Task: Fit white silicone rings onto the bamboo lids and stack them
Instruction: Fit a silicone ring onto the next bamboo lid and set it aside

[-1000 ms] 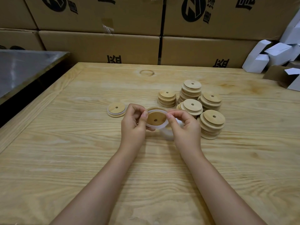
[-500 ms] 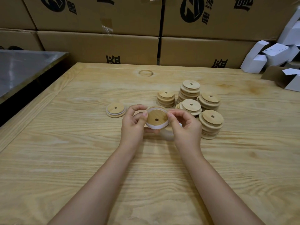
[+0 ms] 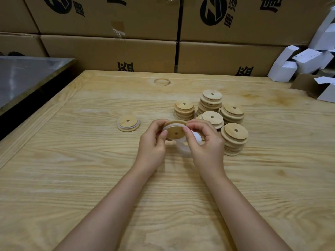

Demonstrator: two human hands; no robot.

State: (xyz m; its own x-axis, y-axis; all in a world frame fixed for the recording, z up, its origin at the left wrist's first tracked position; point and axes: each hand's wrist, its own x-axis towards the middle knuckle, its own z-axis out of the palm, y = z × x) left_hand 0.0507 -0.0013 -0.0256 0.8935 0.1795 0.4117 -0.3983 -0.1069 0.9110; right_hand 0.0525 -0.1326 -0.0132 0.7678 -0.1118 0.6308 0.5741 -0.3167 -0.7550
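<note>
Both hands, left [image 3: 152, 142] and right [image 3: 204, 142], pinch one lid [image 3: 175, 131] with ring [image 3: 167, 127] above table [image 3: 72, 178] centre; lid stacks [image 3: 233, 138] just right, lone ringed lid [image 3: 128, 123] left, boxes [image 3: 108, 53] along far edge

The left hand [image 3: 152, 144] and right hand [image 3: 206, 144] are bare, with short plain nails; both forearms show uncovered.
</note>
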